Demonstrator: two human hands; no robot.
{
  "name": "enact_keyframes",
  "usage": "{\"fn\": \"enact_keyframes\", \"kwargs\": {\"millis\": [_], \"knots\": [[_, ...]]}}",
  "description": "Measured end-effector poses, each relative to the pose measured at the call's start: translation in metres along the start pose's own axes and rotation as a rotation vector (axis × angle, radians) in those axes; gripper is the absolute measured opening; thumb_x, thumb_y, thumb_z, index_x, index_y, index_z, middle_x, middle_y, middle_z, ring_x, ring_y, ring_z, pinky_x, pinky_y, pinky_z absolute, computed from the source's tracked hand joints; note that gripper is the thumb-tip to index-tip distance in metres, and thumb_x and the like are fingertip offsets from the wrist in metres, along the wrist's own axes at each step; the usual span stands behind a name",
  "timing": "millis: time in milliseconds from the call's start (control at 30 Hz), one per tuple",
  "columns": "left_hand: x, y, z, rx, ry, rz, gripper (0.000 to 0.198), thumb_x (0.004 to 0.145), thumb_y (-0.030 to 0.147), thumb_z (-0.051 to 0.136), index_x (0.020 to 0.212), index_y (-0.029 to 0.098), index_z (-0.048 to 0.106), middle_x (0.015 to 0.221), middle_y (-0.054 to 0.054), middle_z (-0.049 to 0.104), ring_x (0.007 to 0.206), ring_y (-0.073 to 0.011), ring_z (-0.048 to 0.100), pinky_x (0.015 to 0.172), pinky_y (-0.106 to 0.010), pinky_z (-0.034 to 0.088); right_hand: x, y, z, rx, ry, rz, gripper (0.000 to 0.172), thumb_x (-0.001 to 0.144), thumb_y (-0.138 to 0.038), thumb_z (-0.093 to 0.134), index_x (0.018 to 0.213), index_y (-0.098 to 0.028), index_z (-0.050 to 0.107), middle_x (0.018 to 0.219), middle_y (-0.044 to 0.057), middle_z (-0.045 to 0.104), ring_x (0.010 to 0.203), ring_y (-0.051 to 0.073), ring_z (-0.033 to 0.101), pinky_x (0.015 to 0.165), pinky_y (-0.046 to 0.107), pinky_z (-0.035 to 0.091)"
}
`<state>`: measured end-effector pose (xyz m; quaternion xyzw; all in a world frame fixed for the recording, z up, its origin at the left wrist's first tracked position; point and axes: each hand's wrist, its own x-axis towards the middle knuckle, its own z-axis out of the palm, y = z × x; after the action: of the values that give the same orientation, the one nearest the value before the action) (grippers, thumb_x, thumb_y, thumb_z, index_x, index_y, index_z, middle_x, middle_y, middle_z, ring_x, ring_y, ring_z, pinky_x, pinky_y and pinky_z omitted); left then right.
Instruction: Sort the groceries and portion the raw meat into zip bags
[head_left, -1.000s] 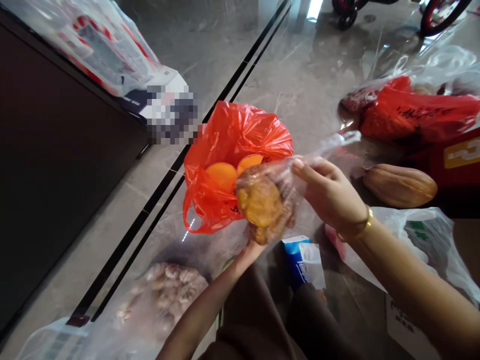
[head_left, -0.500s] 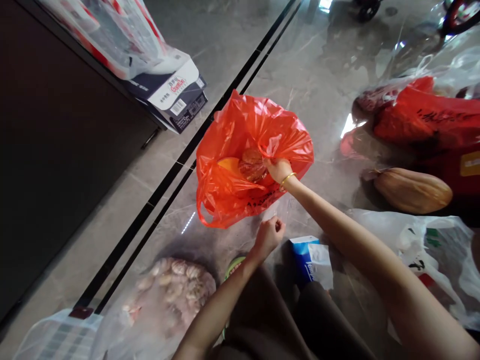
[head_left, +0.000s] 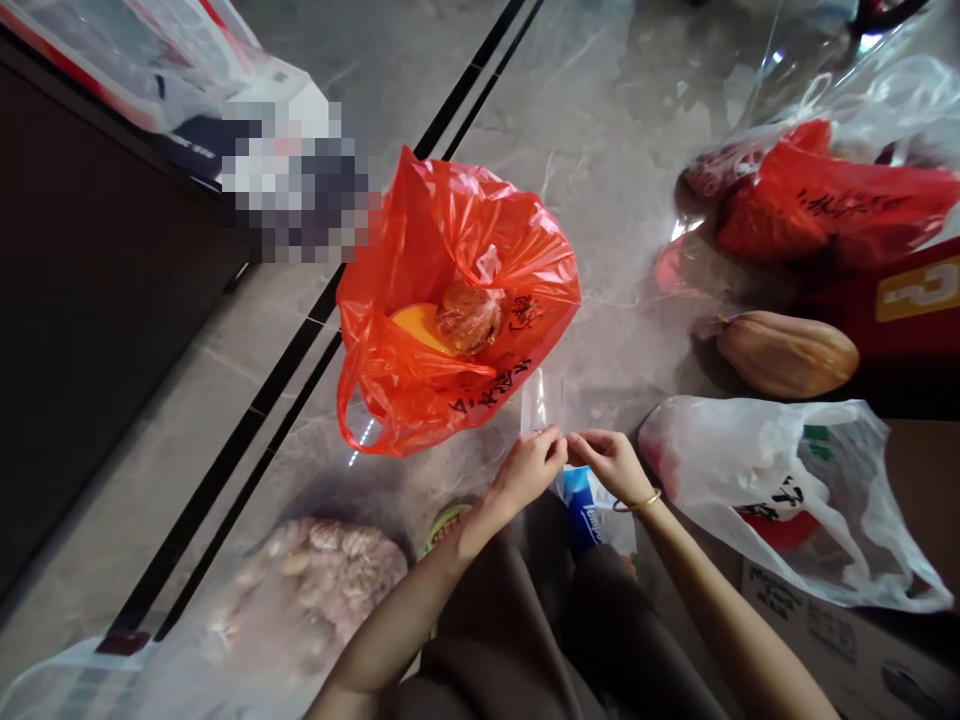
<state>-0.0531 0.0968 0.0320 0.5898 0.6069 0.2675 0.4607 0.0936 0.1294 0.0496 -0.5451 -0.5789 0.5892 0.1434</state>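
My left hand (head_left: 529, 465) and my right hand (head_left: 611, 462) meet close together over the floor, both pinching the lower edge of a thin clear plastic bag (head_left: 541, 400) that stands up between them. Just beyond it an open red plastic bag (head_left: 450, 300) sits on the floor. Inside it lie an orange fruit (head_left: 416, 325) and a clear-wrapped bundle of brown food (head_left: 469, 315). A gold bangle is on my right wrist.
A blue and white tissue pack (head_left: 589, 510) lies under my hands. A brown gourd-like fruit (head_left: 784, 352), a white plastic bag (head_left: 795, 490) and red bags (head_left: 817, 205) lie to the right. A clear bag of pale pieces (head_left: 315, 580) is at lower left, a dark cabinet (head_left: 90, 330) farther left.
The wrapped brown food went from my hands into the red bag. My right hand then drew back and joined my left hand on the clear bag.
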Motion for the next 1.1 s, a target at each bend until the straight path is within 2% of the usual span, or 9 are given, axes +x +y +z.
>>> {"fn": "enact_keyframes", "kwargs": {"millis": [200, 333, 467, 567, 667, 767, 867, 1000, 1100], "knots": [[0.005, 0.005, 0.0, 0.091, 0.083, -0.1, 0.024, 0.084, 0.017, 0.045, 0.061, 0.018, 0.05, 0.055, 0.002, 0.055, 0.052, -0.0098, 0.046, 0.055, -0.022, 0.031, 0.0, -0.007, -0.005, -0.509, 0.201, -0.135, 0.036, 0.087, -0.034, 0.045, 0.062, -0.018, 0.065, 0.057, 0.005, 0.066, 0.049, 0.013, 0.056, 0.053, 0.023, 0.038], [0.001, -0.006, -0.02, 0.189, 0.244, -0.171, 0.025, 0.082, 0.017, 0.047, 0.058, 0.019, 0.045, 0.051, 0.004, 0.048, 0.051, -0.0098, 0.044, 0.054, -0.022, 0.03, 0.005, 0.003, -0.031, -0.57, 0.366, -0.06, 0.032, 0.084, -0.033, 0.046, 0.063, -0.018, 0.066, 0.058, 0.006, 0.068, 0.051, 0.016, 0.06, 0.053, 0.023, 0.038], [-0.006, -0.007, -0.025, 0.264, 0.281, -0.127, 0.022, 0.084, 0.019, 0.048, 0.063, 0.02, 0.046, 0.054, 0.003, 0.048, 0.054, -0.0111, 0.049, 0.057, -0.022, 0.037, 0.008, -0.002, -0.039, -0.494, 0.259, -0.035, 0.036, 0.084, -0.039, 0.048, 0.059, -0.019, 0.063, 0.054, 0.003, 0.066, 0.051, 0.015, 0.06, 0.053, 0.022, 0.039], [-0.009, 0.001, -0.017, 0.272, 0.326, -0.042, 0.012, 0.084, 0.011, 0.046, 0.086, 0.017, 0.056, 0.092, -0.008, 0.064, 0.074, -0.0149, 0.062, 0.068, -0.025, 0.047, 0.01, -0.014, -0.029, -0.543, 0.221, -0.088, 0.038, 0.085, -0.039, 0.047, 0.056, -0.018, 0.058, 0.054, 0.003, 0.063, 0.049, 0.013, 0.054, 0.052, 0.023, 0.036], [-0.014, 0.006, -0.011, 0.267, 0.308, 0.051, 0.03, 0.085, 0.003, 0.037, 0.095, 0.017, 0.061, 0.139, -0.015, 0.045, 0.098, -0.0183, 0.064, 0.086, -0.032, 0.051, 0.012, -0.018, -0.022, -0.602, 0.24, -0.12, 0.039, 0.088, -0.039, 0.044, 0.058, -0.019, 0.058, 0.056, 0.003, 0.063, 0.05, 0.012, 0.053, 0.053, 0.023, 0.035], [-0.021, 0.005, -0.014, 0.268, 0.268, 0.053, 0.043, 0.082, 0.001, 0.037, 0.114, 0.017, 0.061, 0.145, -0.015, 0.041, 0.122, -0.0232, 0.054, 0.101, -0.037, 0.047, 0.013, -0.02, -0.023, -0.711, 0.183, -0.127, 0.034, 0.086, -0.04, 0.048, 0.062, -0.019, 0.06, 0.057, 0.004, 0.064, 0.051, 0.014, 0.056, 0.054, 0.025, 0.038], [-0.025, 0.0, -0.019, 0.258, 0.285, 0.006, 0.059, 0.081, 0.003, 0.041, 0.139, 0.011, 0.04, 0.143, -0.018, 0.044, 0.133, -0.0237, 0.043, 0.109, -0.039, 0.041, 0.019, -0.048, -0.021, -0.7, 0.139, -0.26, 0.03, 0.081, -0.046, 0.058, 0.085, -0.018, 0.065, 0.07, 0.006, 0.069, 0.059, 0.018, 0.062, 0.057, 0.027, 0.045], [-0.021, -0.007, -0.018, 0.284, 0.229, -0.036, 0.068, 0.08, 0.003, 0.043, 0.145, 0.007, 0.028, 0.147, -0.021, 0.036, 0.134, -0.0266, 0.039, 0.107, -0.038, 0.043, 0.054, -0.12, 0.005, -0.535, 0.07, -0.516, 0.035, 0.089, -0.045, 0.049, 0.107, -0.018, 0.062, 0.1, 0.009, 0.069, 0.084, 0.018, 0.067, 0.071, 0.027, 0.052], [-0.015, -0.011, -0.009, 0.358, 0.172, -0.109, 0.07, 0.078, -0.001, 0.038, 0.147, 0.007, 0.025, 0.151, -0.021, 0.027, 0.128, -0.0282, 0.048, 0.095, -0.032, 0.053, 0.106, -0.157, 0.032, -0.835, 0.124, -0.535, 0.043, 0.082, -0.032, 0.061, 0.118, -0.009, 0.058, 0.11, 0.018, 0.065, 0.101, 0.028, 0.062, 0.082, 0.036, 0.051]]}}
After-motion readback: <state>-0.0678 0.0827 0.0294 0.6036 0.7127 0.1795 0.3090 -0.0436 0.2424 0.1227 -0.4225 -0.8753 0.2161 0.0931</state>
